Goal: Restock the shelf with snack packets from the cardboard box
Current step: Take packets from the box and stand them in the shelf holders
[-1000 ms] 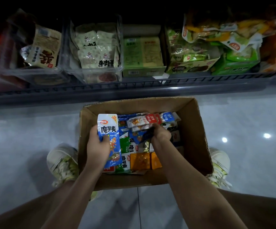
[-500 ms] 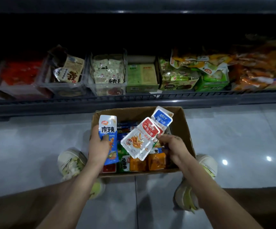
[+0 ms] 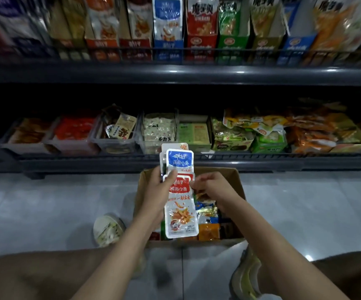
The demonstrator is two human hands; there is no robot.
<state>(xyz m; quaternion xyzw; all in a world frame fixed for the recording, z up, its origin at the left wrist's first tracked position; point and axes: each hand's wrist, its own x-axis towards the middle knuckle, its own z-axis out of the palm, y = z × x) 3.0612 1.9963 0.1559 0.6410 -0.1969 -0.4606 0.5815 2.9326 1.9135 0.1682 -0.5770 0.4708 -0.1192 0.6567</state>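
left grip [image 3: 160,193] clasps packets [image 3: 180,208] upright, fanned, likely for sorting | right grip [image 3: 212,188] curled at their edge, pinch unclear | above box [image 3: 234,173]

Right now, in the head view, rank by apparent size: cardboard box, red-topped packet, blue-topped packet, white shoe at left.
1. cardboard box
2. red-topped packet, held nearer the camera
3. white shoe and blue-topped packet: their visible parts look alike and both are partly hidden, so unranked.
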